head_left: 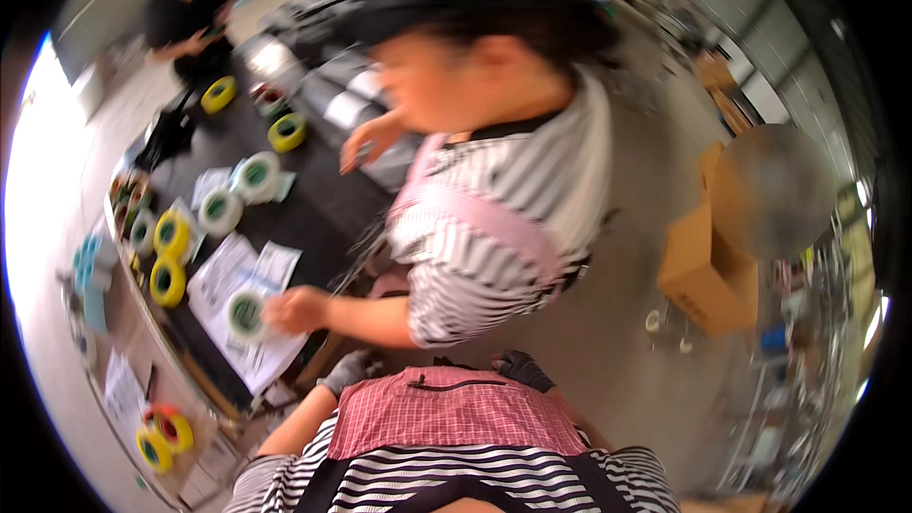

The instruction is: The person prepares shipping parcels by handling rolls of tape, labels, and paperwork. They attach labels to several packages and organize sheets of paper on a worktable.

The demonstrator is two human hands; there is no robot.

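White tape roll (245,313) sits on papers (223,271) near the dark table (313,218) edge, under a co-worker's hand (299,309) — probably light and stiff, best pinched across its rim. The gloved left hand (344,372) and right hand (521,369) hover by the apron (446,413) — grip unclear.

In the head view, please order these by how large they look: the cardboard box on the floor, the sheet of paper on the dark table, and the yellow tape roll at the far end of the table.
1. cardboard box, clearly largest.
2. sheet of paper, though it lies nearer the camera, so this rank is unsure.
3. yellow tape roll, smallest; it is also farthest away.
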